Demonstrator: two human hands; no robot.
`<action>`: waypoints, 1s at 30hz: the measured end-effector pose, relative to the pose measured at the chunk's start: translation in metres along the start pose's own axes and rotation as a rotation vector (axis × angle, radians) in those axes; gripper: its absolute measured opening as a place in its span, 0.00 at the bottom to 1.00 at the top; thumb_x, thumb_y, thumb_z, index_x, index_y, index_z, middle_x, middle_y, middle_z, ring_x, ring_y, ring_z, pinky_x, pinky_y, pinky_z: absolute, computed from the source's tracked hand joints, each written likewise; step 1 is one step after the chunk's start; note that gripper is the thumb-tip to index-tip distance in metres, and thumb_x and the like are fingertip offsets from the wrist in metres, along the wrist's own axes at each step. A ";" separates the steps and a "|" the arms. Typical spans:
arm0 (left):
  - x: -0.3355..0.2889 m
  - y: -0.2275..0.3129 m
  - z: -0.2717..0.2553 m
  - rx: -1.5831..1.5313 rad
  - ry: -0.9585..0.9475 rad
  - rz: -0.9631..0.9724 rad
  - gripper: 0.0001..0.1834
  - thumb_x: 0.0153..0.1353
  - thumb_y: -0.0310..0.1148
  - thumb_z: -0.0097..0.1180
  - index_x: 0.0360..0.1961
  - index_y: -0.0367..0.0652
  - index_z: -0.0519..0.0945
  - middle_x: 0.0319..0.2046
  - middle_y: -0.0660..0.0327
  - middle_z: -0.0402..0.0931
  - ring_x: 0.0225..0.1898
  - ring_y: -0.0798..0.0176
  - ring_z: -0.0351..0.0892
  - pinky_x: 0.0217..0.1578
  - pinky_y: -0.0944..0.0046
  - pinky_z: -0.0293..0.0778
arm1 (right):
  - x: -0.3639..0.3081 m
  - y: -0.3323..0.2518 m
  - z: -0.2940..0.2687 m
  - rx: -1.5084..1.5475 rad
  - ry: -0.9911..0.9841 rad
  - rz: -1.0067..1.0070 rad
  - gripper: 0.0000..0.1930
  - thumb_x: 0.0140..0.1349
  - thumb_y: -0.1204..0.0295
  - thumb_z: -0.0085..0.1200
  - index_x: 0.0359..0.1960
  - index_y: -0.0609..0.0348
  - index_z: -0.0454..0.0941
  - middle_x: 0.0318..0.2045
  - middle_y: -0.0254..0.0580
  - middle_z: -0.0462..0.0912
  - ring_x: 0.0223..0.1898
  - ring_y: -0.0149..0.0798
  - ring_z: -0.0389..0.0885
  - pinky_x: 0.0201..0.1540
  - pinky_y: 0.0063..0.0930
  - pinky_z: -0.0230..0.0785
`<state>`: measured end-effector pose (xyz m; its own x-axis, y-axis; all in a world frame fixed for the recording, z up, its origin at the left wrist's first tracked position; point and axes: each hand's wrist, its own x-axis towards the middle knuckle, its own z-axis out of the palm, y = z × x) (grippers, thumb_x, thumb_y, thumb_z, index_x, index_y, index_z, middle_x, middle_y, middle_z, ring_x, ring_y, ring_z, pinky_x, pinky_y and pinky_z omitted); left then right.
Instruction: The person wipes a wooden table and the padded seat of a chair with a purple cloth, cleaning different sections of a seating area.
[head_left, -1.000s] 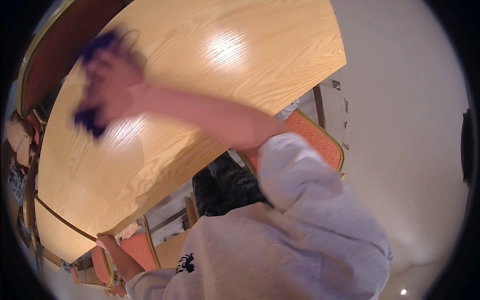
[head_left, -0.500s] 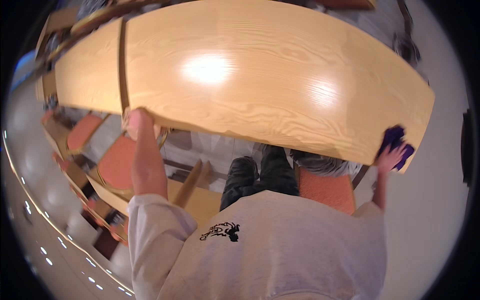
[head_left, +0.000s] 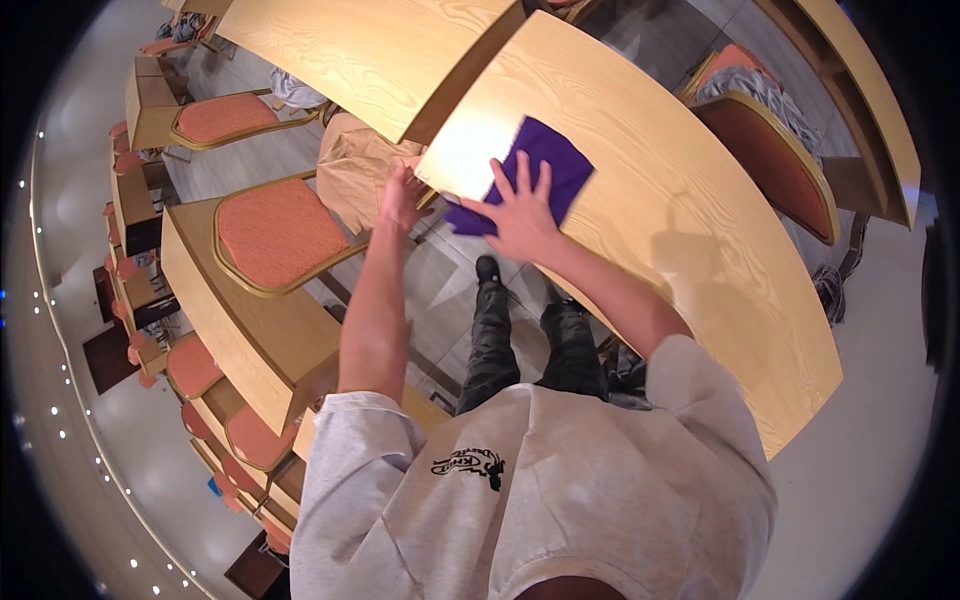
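My right hand (head_left: 525, 217) lies flat with spread fingers on a purple cloth (head_left: 566, 172), pressing it to the light wood table (head_left: 690, 190). The cloth is spread near the table's left end, and part of it hangs over the near edge. Beside that end, my left hand (head_left: 400, 197) is at the table's near corner, thumb and fingers apart, with nothing seen in it. A beige garment (head_left: 355, 170) draped on a chair is just left of this hand.
A second wood table (head_left: 370, 50) stands beyond a dark gap at the left. Orange-seated chairs (head_left: 275, 230) and a lower wooden desk (head_left: 250, 330) are to my left. Another chair (head_left: 770, 150) with grey fabric stands across the table. Grey tiled floor shows below my hands.
My right hand has carried the cloth from the table's right end to its left end, where the cloth is spread wider. The view has turned left. My left hand has loosened from the edge.
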<state>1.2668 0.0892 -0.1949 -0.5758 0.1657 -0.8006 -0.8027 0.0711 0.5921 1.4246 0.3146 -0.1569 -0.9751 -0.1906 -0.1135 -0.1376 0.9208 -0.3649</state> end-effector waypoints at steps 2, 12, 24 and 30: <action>0.003 -0.002 -0.006 -0.028 -0.114 0.033 0.42 0.72 0.72 0.29 0.77 0.59 0.60 0.76 0.57 0.57 0.75 0.44 0.54 0.67 0.26 0.52 | 0.067 -0.028 0.000 0.038 0.024 0.060 0.36 0.57 0.47 0.64 0.70 0.14 0.69 0.81 0.55 0.41 0.76 0.83 0.32 0.67 0.90 0.28; 0.010 -0.017 -0.023 -0.171 -0.099 0.017 0.28 0.71 0.57 0.53 0.65 0.55 0.72 0.59 0.64 0.74 0.60 0.62 0.72 0.51 0.51 0.74 | 0.123 -0.071 0.017 0.037 0.097 0.281 0.46 0.54 0.53 0.69 0.76 0.26 0.60 0.80 0.58 0.43 0.79 0.69 0.37 0.74 0.75 0.31; -0.052 -0.154 0.022 0.721 -0.993 0.041 0.16 0.69 0.42 0.63 0.52 0.46 0.83 0.42 0.64 0.84 0.40 0.70 0.79 0.41 0.66 0.78 | -0.134 -0.045 0.029 -0.019 0.111 0.981 0.60 0.38 0.72 0.73 0.78 0.39 0.55 0.79 0.60 0.46 0.79 0.66 0.42 0.77 0.62 0.39; -0.015 -0.132 0.016 0.585 -0.813 -0.175 0.15 0.71 0.38 0.56 0.56 0.48 0.81 0.41 0.67 0.84 0.37 0.71 0.77 0.39 0.69 0.76 | -0.119 -0.050 0.025 -0.036 -0.115 0.802 0.60 0.35 0.82 0.69 0.78 0.44 0.57 0.78 0.65 0.44 0.78 0.73 0.42 0.77 0.65 0.39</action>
<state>1.3838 0.0933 -0.2590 -0.0030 0.7100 -0.7042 -0.5383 0.5924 0.5995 1.5522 0.2827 -0.1477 -0.7559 0.5001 -0.4225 0.5880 0.8023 -0.1024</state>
